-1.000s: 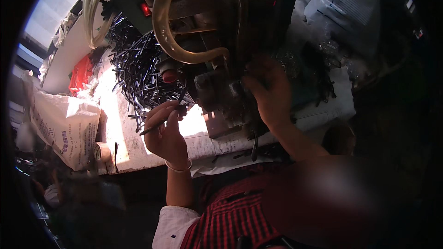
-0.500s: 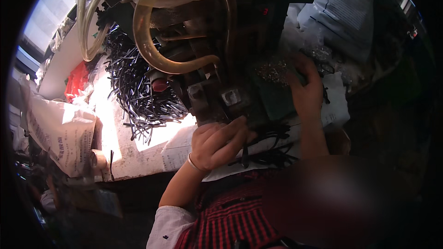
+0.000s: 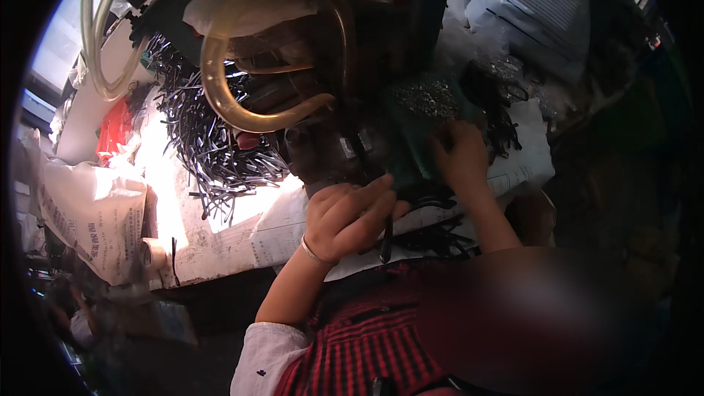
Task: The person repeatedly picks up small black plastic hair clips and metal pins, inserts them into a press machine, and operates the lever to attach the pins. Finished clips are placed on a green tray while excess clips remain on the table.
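Drew right hand (image 3: 463, 160) nearer, off the pile of small metal parts (image 3: 431, 99) to the near right part of the green tray (image 3: 408, 148), apparently done reaching there; kept left hand (image 3: 346, 218) at the near edge of the dark machine (image 3: 314, 152), just beside a dangling black strip (image 3: 387, 242). Cannot tell, in such shadow, the state of either grip: pinching or just pressed together. Note loose black strips (image 3: 213, 165) heaped on the counter (image 3: 220, 249), left of the machine.

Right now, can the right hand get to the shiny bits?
Probably yes. The right hand is right beside the shiny bits, and nothing seems to stand between them. It's too dark to tell whether its fingers already hold something.
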{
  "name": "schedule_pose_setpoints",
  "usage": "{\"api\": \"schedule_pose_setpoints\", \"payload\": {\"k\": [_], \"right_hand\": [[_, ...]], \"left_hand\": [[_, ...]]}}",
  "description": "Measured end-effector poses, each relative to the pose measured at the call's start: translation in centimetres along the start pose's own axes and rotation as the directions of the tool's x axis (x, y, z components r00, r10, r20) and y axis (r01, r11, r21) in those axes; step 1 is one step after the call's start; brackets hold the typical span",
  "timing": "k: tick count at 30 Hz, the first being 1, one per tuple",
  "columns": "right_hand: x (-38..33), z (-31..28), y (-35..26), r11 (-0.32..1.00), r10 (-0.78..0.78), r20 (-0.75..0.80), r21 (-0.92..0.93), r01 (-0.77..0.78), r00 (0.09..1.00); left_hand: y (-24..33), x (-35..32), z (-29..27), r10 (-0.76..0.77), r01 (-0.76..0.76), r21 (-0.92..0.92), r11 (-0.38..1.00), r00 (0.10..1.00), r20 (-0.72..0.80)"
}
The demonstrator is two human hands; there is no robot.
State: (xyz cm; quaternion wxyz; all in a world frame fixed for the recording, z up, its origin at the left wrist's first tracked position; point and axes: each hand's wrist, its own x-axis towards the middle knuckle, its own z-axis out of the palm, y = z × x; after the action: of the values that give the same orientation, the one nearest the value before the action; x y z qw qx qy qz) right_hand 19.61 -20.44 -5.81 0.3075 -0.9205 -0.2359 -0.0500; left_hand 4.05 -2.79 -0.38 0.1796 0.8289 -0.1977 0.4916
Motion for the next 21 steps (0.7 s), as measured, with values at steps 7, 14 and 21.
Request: {"api": "schedule_pose_setpoints", "payload": {"k": [7,14,21], "right_hand": [[0.3,2.0,0.0,0.959,-0.105,-0.035,-0.267,0.092,0.994],[0.3,1.9,3.7,0.998,-0.004,-0.248,0.06,0.02,0.969],[-0.4,1.4,2.0,0.991,0.045,-0.281,0.131,-0.009,0.959]], "left_hand": [[3.1,-2.8,-3.3,-0.208,0.207,0.01,0.978,0.975,0.076],[-11.7,-10.6,-19.5,-0.687,0.595,0.679,0.43,0.704,-0.182],[-18.4,-23.8,-20.3,-0.842,0.706,0.708,0.019,0.393,-0.369]]}}
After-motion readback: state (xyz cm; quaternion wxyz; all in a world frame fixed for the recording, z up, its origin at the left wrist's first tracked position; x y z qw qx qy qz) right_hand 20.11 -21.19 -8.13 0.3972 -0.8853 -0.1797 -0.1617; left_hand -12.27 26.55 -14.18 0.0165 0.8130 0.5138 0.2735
